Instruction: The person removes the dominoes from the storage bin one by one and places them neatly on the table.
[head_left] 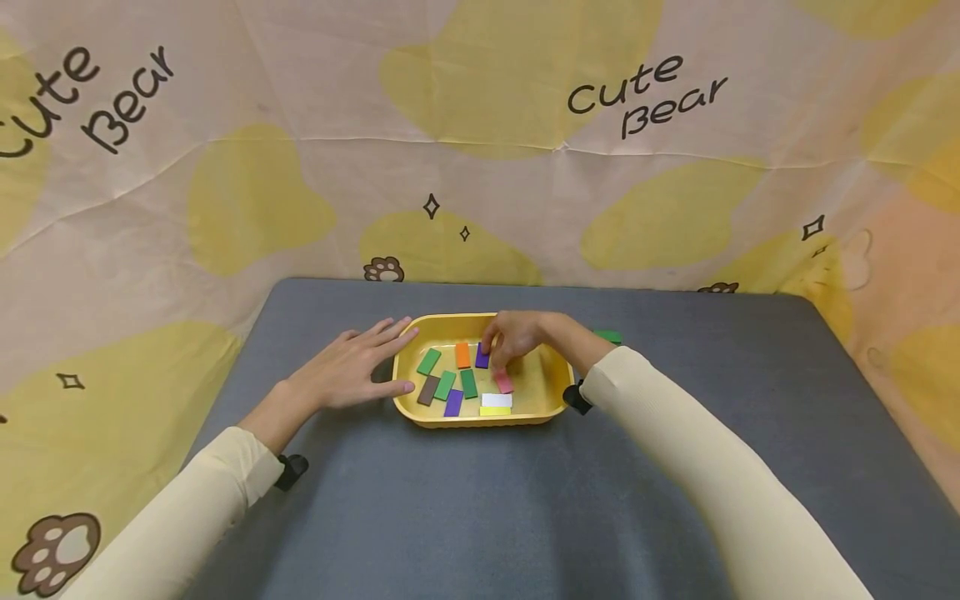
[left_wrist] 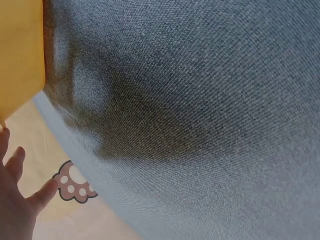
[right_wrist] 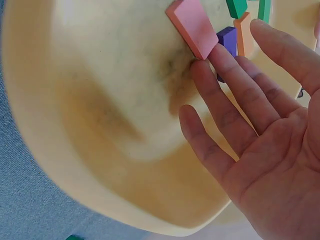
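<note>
A yellow plastic tub [head_left: 450, 422] holds several flat, domino-like blocks. My right hand [head_left: 516, 335] reaches into its right half. In the right wrist view, extended fingertips touch the end of a pink block [right_wrist: 194, 29], while the thumb stays apart from it. A purple block [head_left: 482, 357] and an orange block [head_left: 462, 356] lie just left of that hand. My left hand [head_left: 348, 367] spreads its fingers at the tub's left rim. Nearest to it inside are a green block [head_left: 429, 362] and a brown block [head_left: 428, 390].
Near the tub's front wall lie a white block [head_left: 497, 400], a yellow block [head_left: 495, 411] and a second purple block [head_left: 453, 403]. Outside, behind the right forearm, a green block [head_left: 608, 337] rests on the grey-blue table [head_left: 450, 517]. A printed cloth [head_left: 487, 192] hangs behind the table.
</note>
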